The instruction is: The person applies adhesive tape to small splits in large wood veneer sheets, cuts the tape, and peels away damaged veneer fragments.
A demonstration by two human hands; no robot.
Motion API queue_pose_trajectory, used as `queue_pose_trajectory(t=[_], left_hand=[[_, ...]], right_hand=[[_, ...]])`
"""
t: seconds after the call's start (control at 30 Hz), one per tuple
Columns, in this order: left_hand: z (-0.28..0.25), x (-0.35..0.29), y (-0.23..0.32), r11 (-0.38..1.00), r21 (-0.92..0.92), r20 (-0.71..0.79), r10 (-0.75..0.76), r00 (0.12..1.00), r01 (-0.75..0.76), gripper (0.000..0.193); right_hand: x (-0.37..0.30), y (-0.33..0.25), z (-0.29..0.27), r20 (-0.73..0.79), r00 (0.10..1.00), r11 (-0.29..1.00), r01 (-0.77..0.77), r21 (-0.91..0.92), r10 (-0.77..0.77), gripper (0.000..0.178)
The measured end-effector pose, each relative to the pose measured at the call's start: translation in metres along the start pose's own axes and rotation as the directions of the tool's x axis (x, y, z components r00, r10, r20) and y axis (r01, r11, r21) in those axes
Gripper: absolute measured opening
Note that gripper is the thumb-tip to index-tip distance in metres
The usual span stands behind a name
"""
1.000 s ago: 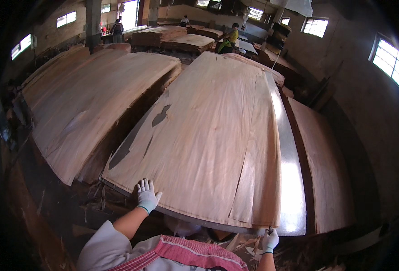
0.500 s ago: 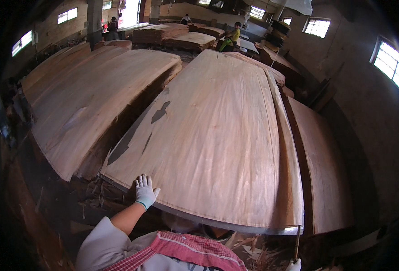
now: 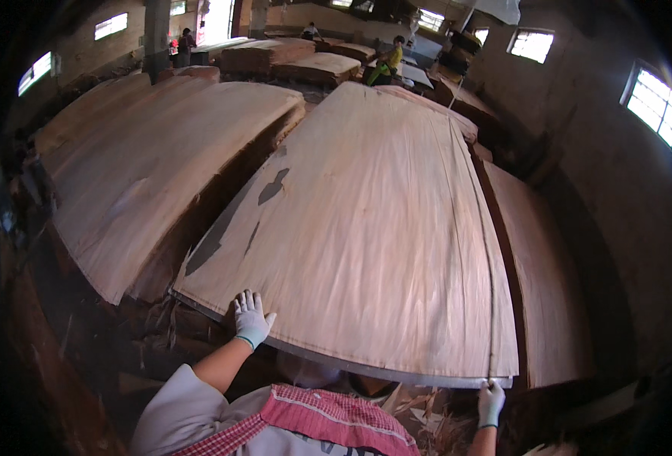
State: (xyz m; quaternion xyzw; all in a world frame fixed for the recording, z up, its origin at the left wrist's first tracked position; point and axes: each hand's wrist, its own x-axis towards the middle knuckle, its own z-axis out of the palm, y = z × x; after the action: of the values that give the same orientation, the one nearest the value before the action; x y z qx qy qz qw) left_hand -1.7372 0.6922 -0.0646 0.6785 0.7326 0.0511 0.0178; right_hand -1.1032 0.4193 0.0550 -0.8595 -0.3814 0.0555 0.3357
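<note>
A large pale wood veneer sheet (image 3: 351,228) lies over a grey-edged table in front of me, with a torn dark gap near its left side. My left hand (image 3: 253,318), in a white glove, rests flat on its near edge, fingers stretched out. At the near right corner my gloved right hand (image 3: 491,403) is closed around the near end of a long thin stick (image 3: 492,334). This stick runs away from me along the sheet's right side. Its far end is hard to make out.
Tall veneer stacks stand to the left (image 3: 161,144) and right (image 3: 541,273), close beside the table. Torn veneer scraps (image 3: 425,414) lie below the near edge. A person in yellow (image 3: 389,61) is at the far end, with others further back.
My right hand has come up from below to the near right corner with the stick. The sheet's raised right strip now lies flatter. My left hand has shifted slightly right.
</note>
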Motion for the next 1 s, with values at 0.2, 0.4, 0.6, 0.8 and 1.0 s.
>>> queue_pose_trajectory(t=[0.2,0.4,0.6,0.8,1.0], left_hand=[[-0.039,-0.01,0.031,0.99,0.045,-0.109,0.137,0.985,-0.133,0.084],[-0.066,-0.037,0.14,-0.067,-0.657,0.491,0.717,0.494,0.751,0.049],[-0.075,-0.016,0.066,0.091,-0.848,0.498,0.476,0.725,0.523,0.023],[-0.06,-0.04,-0.067,-0.036,-0.622,0.772,0.137,0.621,0.782,0.036],[-0.024,-0.032,-0.079,-0.482,-0.513,0.75,0.15,0.644,0.71,0.03]], right_hand=[[-0.074,-0.12,0.136,0.476,0.873,0.564,-0.446,0.695,0.103,0.006],[-0.135,-0.254,0.201,0.749,0.546,0.799,-0.218,0.561,-0.376,0.028],[-0.082,-0.17,0.168,0.688,0.724,0.733,-0.495,0.467,0.051,0.025],[-0.04,-0.041,0.135,0.487,0.622,0.114,-0.68,0.724,0.613,0.026],[-0.015,-0.025,0.165,0.508,0.666,-0.062,-0.573,0.817,0.546,0.023]])
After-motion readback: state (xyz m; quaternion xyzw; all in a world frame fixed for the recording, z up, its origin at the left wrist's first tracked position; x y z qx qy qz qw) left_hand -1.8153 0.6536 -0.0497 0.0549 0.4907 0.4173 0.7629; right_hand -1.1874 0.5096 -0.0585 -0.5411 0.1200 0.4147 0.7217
